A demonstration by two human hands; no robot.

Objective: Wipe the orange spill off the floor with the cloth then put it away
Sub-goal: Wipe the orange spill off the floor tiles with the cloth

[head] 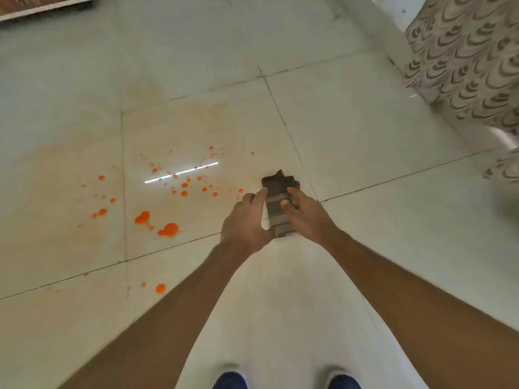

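Observation:
A folded brown striped cloth [276,203] is held above the pale tiled floor between both hands. My left hand [247,220] grips its left edge and my right hand [304,213] holds its right edge, thumb on top. The orange spill [168,230] lies left of the hands as several blobs and small drops scattered over the tiles, with one more drop [160,288] nearer to me. A faint orange smear tints the tiles around the drops.
A patterned curtain or fabric [471,60] hangs at the right. A wooden furniture edge [42,5] sits at the top left. My two blue shoes [286,381] show at the bottom edge. A bright light reflection crosses the spill.

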